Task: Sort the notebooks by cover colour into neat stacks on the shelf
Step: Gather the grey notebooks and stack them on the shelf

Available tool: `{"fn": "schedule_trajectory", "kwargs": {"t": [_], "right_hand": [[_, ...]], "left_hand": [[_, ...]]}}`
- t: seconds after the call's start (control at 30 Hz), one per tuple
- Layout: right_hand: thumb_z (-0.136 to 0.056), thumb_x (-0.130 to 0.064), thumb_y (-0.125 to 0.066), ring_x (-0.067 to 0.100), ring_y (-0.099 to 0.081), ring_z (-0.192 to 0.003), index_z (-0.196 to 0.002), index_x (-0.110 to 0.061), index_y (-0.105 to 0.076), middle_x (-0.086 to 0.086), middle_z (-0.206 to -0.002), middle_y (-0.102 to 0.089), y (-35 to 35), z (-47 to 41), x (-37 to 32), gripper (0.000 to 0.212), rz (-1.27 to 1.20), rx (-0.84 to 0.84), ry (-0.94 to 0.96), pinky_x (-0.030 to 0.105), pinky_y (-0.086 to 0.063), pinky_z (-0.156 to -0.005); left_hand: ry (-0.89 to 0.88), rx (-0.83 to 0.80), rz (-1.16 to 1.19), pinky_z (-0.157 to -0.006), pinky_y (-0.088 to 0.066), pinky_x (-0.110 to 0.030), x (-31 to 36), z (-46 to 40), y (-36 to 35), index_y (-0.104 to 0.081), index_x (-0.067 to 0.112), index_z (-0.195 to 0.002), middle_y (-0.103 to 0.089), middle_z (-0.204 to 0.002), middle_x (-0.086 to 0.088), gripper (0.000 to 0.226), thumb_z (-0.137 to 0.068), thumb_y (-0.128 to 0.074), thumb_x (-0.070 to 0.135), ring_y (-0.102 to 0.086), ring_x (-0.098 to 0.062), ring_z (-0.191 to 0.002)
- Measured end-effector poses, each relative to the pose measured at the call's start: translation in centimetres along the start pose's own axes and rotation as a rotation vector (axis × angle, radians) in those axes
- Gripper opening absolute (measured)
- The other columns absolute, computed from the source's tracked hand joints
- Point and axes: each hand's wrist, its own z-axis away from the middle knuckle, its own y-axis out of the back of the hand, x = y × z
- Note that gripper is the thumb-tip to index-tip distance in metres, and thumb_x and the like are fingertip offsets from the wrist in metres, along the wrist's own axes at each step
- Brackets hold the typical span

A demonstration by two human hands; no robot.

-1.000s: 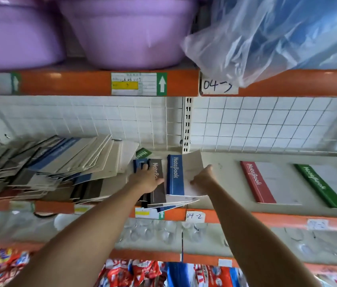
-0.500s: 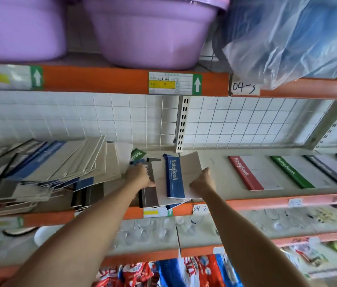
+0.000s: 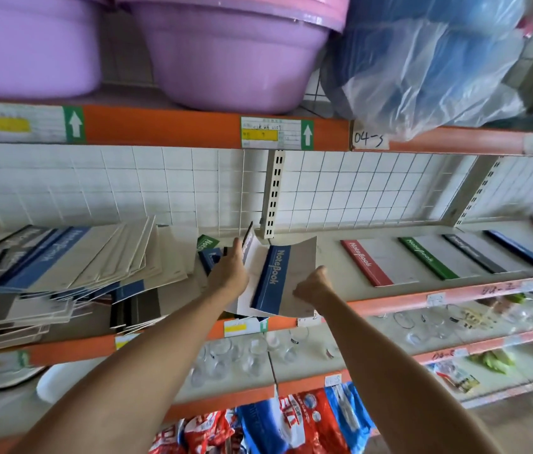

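Head cam: you've got four colour spots started on the shelf [image 3: 330, 253] to the right, w/ a red notebook [image 3: 366, 262], green notebook [image 3: 427, 258], black notebook [image 3: 469, 253] & blue notebook [image 3: 518, 249] each lying flat side by side, so sorting looks barely begun. Most is left, as the unsorted pile [image 3: 71, 273] still sprawls at the left, fanned & messy. Your right hand [image 3: 311, 286] pinches the edge of a blue-spined notebook [image 3: 283, 280] raised near the shelf front, prob. bound for the far blue spot, while your left hand [image 3: 230, 273] holds another notebook [image 3: 248, 239] tipped up just beside it.
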Motion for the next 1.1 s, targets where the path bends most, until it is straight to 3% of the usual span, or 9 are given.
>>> {"fn": "schedule_trajectory", "kwargs": {"t": [0.1, 0.23, 0.37, 0.43, 0.53, 0.7, 0.8, 0.93, 1.1], "right_hand": [[-0.092, -0.007, -0.046, 0.025, -0.05, -0.109, -0.142, -0.004, -0.02, 0.013, -0.117, -0.045, 0.5, 0.6, 0.4, 0.057, -0.108, -0.046, -0.025, 0.035, -0.043, -0.093], [-0.088, -0.003, -0.042, 0.028, -0.056, -0.098, -0.119, -0.014, -0.04, 0.01, -0.105, -0.053, 1.1, 1.3, 1.9, 0.033, -0.371, 0.018, -0.022, 0.044, -0.054, -0.088], [-0.09, -0.005, -0.042, 0.021, -0.054, -0.085, -0.118, -0.017, -0.045, 0.006, -0.099, -0.056, 2.6, 1.4, 3.4, 0.03, -0.489, 0.099, 0.011, 0.035, -0.049, -0.069], [-0.089, -0.005, -0.042, 0.024, -0.056, -0.086, -0.115, -0.019, -0.046, 0.003, -0.093, -0.056, 3.5, 1.5, 4.1, 0.03, -0.505, 0.137, 0.007, 0.041, -0.053, -0.077], [-0.087, -0.007, -0.043, 0.029, -0.06, -0.094, -0.12, -0.019, -0.049, 0.005, -0.102, -0.062, 5.3, 1.1, 5.2, 0.036, -0.481, 0.193, 0.044, 0.045, -0.054, -0.087], [-0.083, -0.009, -0.045, 0.023, -0.061, -0.088, -0.13, -0.026, -0.049, 0.002, -0.106, -0.065, 10.1, 0.3, 8.2, 0.05, -0.447, 0.211, 0.125, 0.042, -0.056, -0.083], [-0.084, -0.008, -0.045, 0.026, -0.059, -0.093, -0.124, -0.02, -0.05, 0.006, -0.107, -0.062, 13.0, 0.0, 11.1, 0.042, -0.442, 0.215, 0.117, 0.041, -0.054, -0.085], [-0.083, -0.01, -0.046, 0.032, -0.059, -0.097, -0.118, -0.014, -0.052, 0.011, -0.103, -0.062, 17.1, -0.6, 15.6, 0.035, -0.44, 0.203, 0.084, 0.041, -0.053, -0.085], [-0.076, -0.014, -0.046, 0.028, -0.06, -0.094, -0.12, -0.014, -0.054, 0.008, -0.103, -0.064, 22.4, -2.1, 20.7, 0.045, -0.502, 0.204, 0.083, 0.042, -0.054, -0.087]], "left_hand": [[0.005, 0.013, -0.024, -0.063, -0.043, -0.039, 0.3, 0.0, 0.1, -0.025, 0.021, -0.143, -0.061, -0.109, -0.019, 0.064, -0.088, -0.04, -0.008, -0.06, -0.037, -0.087], [0.033, 0.055, 0.008, -0.061, -0.04, -0.037, 1.0, -0.4, -0.1, -0.03, 0.026, -0.14, -0.063, -0.11, -0.016, 0.06, -0.091, -0.042, -0.005, -0.06, -0.034, -0.086], [0.014, 0.098, 0.062, -0.056, -0.042, -0.036, 2.5, -0.7, -0.4, -0.035, 0.027, -0.13, -0.064, -0.099, -0.017, 0.047, -0.092, -0.045, 0.001, -0.058, -0.034, -0.076], [0.009, 0.104, 0.059, -0.054, -0.04, -0.034, 3.6, -0.6, -0.6, -0.035, 0.025, -0.129, -0.065, -0.099, -0.019, 0.044, -0.093, -0.046, 0.003, -0.058, -0.035, -0.074], [0.046, 0.099, 0.036, -0.062, -0.044, -0.037, 6.1, -0.1, -1.0, -0.035, 0.013, -0.132, -0.063, -0.111, -0.022, 0.042, -0.093, -0.048, 0.004, -0.063, -0.041, -0.091], [0.096, 0.077, -0.014, -0.065, -0.049, -0.04, 11.1, 1.1, -3.0, -0.034, 0.012, -0.135, -0.062, -0.115, -0.022, 0.043, -0.095, -0.049, 0.008, -0.063, -0.04, -0.099], [0.098, 0.083, -0.008, -0.07, -0.052, -0.043, 14.4, 1.8, -4.9, -0.036, 0.012, -0.131, -0.061, -0.116, -0.021, 0.039, -0.094, -0.047, 0.007, -0.063, -0.04, -0.1], [0.083, 0.091, 0.023, -0.068, -0.042, -0.038, 19.5, 3.0, -7.9, -0.039, 0.008, -0.122, -0.061, -0.118, -0.023, 0.032, -0.091, -0.046, 0.005, -0.061, -0.042, -0.101], [0.061, 0.069, 0.074, -0.078, -0.055, -0.045, 25.8, 3.9, -12.0, -0.038, 0.01, -0.119, -0.061, -0.118, -0.022, 0.029, -0.091, -0.047, 0.009, -0.062, -0.041, -0.098]]}}
